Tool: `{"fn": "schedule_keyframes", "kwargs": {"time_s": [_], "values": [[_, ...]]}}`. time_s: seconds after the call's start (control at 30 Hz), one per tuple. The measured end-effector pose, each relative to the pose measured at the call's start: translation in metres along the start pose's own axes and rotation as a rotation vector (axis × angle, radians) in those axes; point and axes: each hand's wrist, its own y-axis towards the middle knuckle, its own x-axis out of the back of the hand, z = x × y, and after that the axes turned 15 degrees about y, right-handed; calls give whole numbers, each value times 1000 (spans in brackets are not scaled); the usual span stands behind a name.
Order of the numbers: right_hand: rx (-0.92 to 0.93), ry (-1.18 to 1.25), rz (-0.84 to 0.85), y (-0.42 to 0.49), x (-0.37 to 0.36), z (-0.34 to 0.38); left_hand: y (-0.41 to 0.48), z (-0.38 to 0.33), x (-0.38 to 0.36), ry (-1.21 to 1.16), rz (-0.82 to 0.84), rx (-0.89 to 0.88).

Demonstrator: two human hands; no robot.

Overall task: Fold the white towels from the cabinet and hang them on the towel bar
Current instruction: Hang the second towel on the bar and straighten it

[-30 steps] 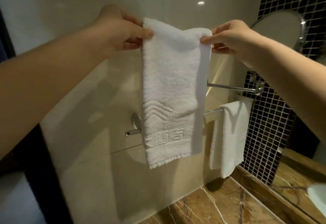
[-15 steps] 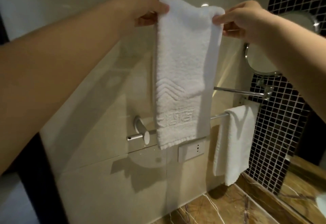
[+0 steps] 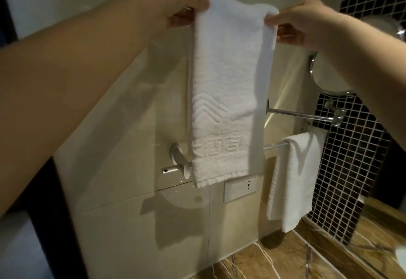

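Towel (image 3: 228,85) hangs in the air in front of the wall (image 3: 120,224), a narrow folded strip with its long axis vertical, held up by its two top corners. The left hand (image 3: 175,0) pinches the top left corner between thumb and fingers. The right hand (image 3: 305,24) pinches the top right corner the same way, a little lower, so the top edge slopes down to the right.

The bar (image 3: 274,146) runs level along the wall, well below both hands and behind the towel's lower part; the hem with its embossed band hangs just below the bar's line. The free stretch of bar lies straight behind the towel, between the bracket (image 3: 178,153) on the left and the hung towel (image 3: 294,180) draped near the right end. I judge that the loose lower end must pass over and behind the bar. The left hand is on the bracket side, the right nearer the hung towel.

The middle of the bar is covered by the towel, so the gap between cloth and bar cannot be told. The left hand's top is cut off by the frame edge, and the fingers behind the cloth do not show. The embossed lettering is unreadable. A socket (image 3: 240,187) sits just under the hem; the mirror (image 3: 329,76) is half covered by the right forearm. No cabinet is in view.
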Motion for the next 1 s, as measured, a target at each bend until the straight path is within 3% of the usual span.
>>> {"fn": "schedule_keyframes", "kwargs": {"time_s": [1.0], "values": [[-98, -69, 97, -16, 14, -64, -27, 63, -27, -21, -15, 107]]}}
